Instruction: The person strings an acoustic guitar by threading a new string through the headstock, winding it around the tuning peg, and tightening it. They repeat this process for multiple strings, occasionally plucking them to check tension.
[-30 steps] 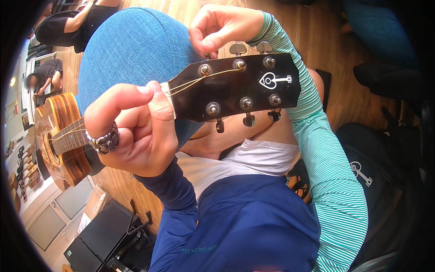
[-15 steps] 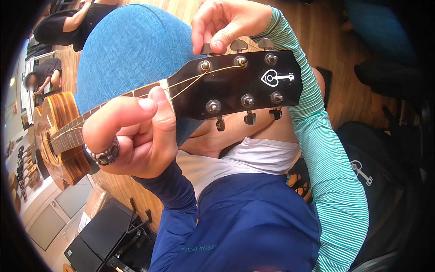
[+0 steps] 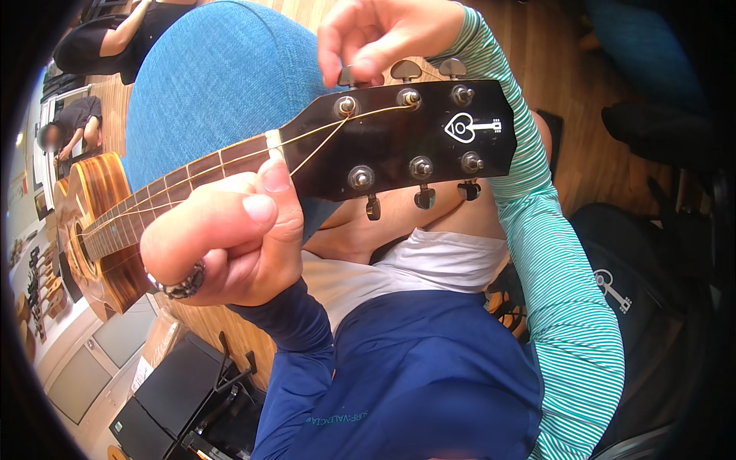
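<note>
A guitar headstock (image 3: 399, 146), black with a white heart-key emblem, lies across the middle, and its neck (image 3: 195, 172) runs left to a striped wooden body (image 3: 115, 195). Below the nut (image 3: 274, 143), my left hand (image 3: 230, 241) is closed, thumb and forefinger pinched on a thin guitar string (image 3: 318, 146) that slants down from the nearest upper post. Its far end is hidden by the hand. My right hand (image 3: 387, 38) has thumb and fingers around the upper-row tuning peg (image 3: 349, 75) closest to the nut. Another string (image 3: 376, 113) reaches the middle upper post.
A blue fabric-covered round form (image 3: 215, 84) lies behind the neck. Black equipment (image 3: 172, 391) stands at lower left, and a black bag (image 3: 636, 307) with a similar emblem at right. Two other people (image 3: 80, 123) are at far upper left.
My left hand has dropped slightly away from the neck, baring more frets. The fingers of my right hand have shifted around the tuning peg. The headstock has moved slightly.
</note>
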`<state>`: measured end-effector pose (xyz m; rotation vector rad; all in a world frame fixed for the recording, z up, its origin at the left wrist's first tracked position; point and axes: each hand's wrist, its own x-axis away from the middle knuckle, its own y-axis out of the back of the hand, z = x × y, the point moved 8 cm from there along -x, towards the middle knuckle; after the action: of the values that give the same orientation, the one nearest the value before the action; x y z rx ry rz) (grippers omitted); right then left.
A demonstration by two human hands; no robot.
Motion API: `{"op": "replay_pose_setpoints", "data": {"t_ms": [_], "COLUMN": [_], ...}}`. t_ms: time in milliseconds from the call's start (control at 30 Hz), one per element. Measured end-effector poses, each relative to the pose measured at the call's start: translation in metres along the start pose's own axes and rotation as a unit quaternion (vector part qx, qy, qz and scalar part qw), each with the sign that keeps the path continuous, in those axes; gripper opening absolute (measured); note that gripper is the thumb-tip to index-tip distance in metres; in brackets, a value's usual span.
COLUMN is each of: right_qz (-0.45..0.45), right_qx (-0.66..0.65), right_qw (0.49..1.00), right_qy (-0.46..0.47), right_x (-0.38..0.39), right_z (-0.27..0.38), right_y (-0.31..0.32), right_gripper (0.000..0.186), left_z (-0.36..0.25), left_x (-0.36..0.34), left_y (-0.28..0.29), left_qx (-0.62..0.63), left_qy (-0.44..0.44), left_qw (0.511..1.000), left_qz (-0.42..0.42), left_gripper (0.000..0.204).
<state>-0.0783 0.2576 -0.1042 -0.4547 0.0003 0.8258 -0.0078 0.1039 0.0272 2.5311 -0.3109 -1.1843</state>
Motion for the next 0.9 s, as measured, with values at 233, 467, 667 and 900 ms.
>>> {"op": "replay_pose_setpoints", "data": {"t_ms": [233, 467, 667, 900], "right_qz": [-0.052, -0.017, 0.038, -0.077], "right_qx": [0.042, 0.043, -0.027, 0.087], "right_qw": [0.997, 0.998, 0.998, 0.991], "right_qy": [-0.036, -0.030, 0.033, -0.068], "right_x": [0.000, 0.000, 0.003, -0.002], "right_z": [-0.007, 0.005, -0.008, 0.006], "right_y": [0.005, -0.008, 0.000, -0.010], "right_gripper": [0.030, 0.032, 0.029, 0.027], "left_z": [-0.002, -0.001, 0.000, 0.004], "left_x": [0.004, 0.000, -0.001, 0.001], "left_y": [0.001, 0.000, 0.002, 0.008], "left_qx": [0.003, 0.020, -0.005, -0.005], "left_qy": [-0.006, 0.000, -0.014, 0.002], "left_qw": [1.000, 1.000, 1.000, 1.000], "left_qz": [-0.017, -0.012, -0.009, -0.017], "left_gripper": [0.043, 0.044, 0.043, 0.043]}}
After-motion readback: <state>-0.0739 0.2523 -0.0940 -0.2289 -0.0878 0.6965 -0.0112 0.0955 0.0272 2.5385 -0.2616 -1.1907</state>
